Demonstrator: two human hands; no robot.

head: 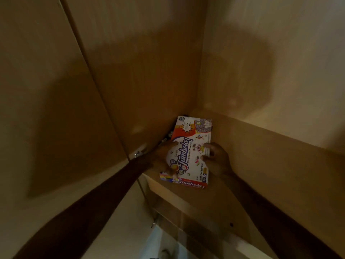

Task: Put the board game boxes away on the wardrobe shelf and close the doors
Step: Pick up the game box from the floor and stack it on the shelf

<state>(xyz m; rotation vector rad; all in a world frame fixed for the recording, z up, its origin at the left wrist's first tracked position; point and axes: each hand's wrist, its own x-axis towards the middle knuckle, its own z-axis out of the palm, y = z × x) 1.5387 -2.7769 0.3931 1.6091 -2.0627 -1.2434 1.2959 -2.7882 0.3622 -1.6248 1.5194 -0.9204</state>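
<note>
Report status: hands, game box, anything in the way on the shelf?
Left hand and right hand both grip the game box. Box at the shelf front edge. Dark things behind it in the corner, too dim to identify.

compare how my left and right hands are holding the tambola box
The left hand grips the Tambola box by its left long edge; the right hand grips the right edge. The left hand's digits spread wide along the lid, while the right hand's sit close together near the middle. Both curl onto the lid and hold the same box at the wardrobe shelf.
</note>
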